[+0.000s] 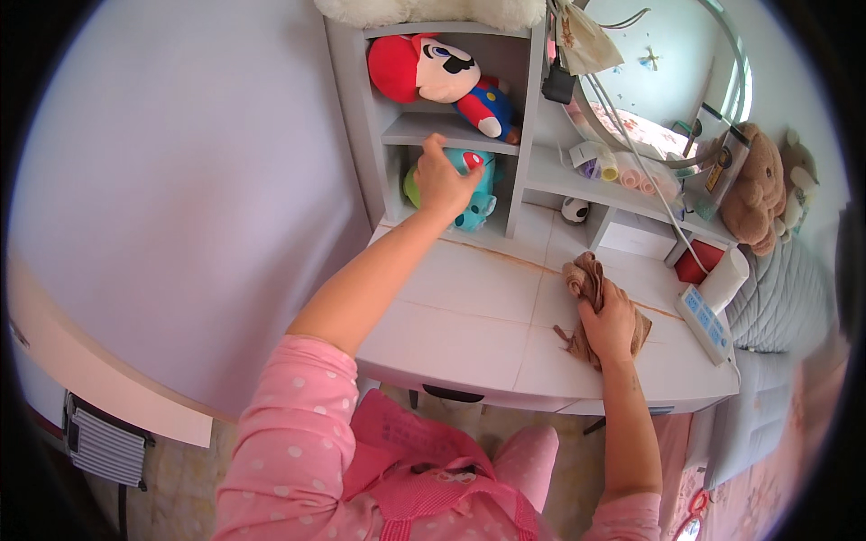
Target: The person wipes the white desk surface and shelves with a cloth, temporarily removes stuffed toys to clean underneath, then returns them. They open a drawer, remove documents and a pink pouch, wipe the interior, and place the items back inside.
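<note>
My left hand [443, 179] reaches into the lower cubby of the grey shelf unit [522, 135], in front of a teal and green plush toy [475, 213]. Its thumb and fingers are spread across the toy and cover part of it. Whether they grip it or only rest near it, I cannot tell. Toward the right side of the white desk [467, 338], my right hand [611, 324] holds a bunched brown cloth [585, 277] down on the tiled-pattern top. A Mario plush [446, 71] lies on its side in the cubby above.
A power strip [703, 324], a white cylinder [725, 277] and a red box [699, 262] stand at the desk's right. Behind hang white cables [643, 162] before a round mirror [643, 61]. Plush animals [754, 189] sit beyond. The wall [189, 189] borders the left.
</note>
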### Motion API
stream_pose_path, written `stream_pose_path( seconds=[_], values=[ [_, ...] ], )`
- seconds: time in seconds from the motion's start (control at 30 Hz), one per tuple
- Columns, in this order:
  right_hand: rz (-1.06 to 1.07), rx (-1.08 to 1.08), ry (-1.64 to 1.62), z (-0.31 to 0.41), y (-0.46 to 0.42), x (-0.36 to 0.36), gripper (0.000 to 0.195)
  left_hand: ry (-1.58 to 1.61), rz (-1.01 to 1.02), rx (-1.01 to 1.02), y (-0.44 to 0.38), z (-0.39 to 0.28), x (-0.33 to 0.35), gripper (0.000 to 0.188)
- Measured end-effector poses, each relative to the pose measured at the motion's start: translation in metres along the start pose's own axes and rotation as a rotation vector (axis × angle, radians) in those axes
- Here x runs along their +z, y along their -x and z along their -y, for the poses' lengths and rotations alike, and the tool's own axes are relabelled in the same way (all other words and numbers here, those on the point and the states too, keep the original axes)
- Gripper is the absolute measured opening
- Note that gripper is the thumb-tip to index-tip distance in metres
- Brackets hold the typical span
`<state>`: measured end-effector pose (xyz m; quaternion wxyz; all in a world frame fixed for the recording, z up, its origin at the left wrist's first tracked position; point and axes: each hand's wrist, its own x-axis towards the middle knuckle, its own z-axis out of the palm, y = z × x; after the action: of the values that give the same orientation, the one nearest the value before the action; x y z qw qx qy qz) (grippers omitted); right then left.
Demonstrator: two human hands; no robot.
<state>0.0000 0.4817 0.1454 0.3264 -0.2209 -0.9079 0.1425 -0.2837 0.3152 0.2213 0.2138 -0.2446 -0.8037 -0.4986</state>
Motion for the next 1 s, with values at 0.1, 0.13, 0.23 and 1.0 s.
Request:
stream_pose_path(
  seconds=[0.1, 0.13, 0.23, 1.0],
  values=[
    [-0.005, -0.010, 0.009, 0.001, -0.001, 0.003, 0.047, -0.093, -0.278, 0.175, 0.015, 0.010, 0.023, 0.097],
    [-0.007, -0.009, 0.018, 0.000, -0.001, 0.004, 0.047, -0.164, -0.255, 0.178, 0.020, 0.011, 0.026, 0.100],
    [-0.049, -0.030, -0.029, 0.002, -0.001, 0.001, 0.036, -0.244, -0.202, 0.152, 0.028, 0.012, 0.025, 0.102],
    [0.180, -0.348, 0.130, 0.148, -0.087, 0.167, 0.046, 0.166, -0.108, 0.345, 0.191, 0.070, -0.171, 0.075]
  ],
)
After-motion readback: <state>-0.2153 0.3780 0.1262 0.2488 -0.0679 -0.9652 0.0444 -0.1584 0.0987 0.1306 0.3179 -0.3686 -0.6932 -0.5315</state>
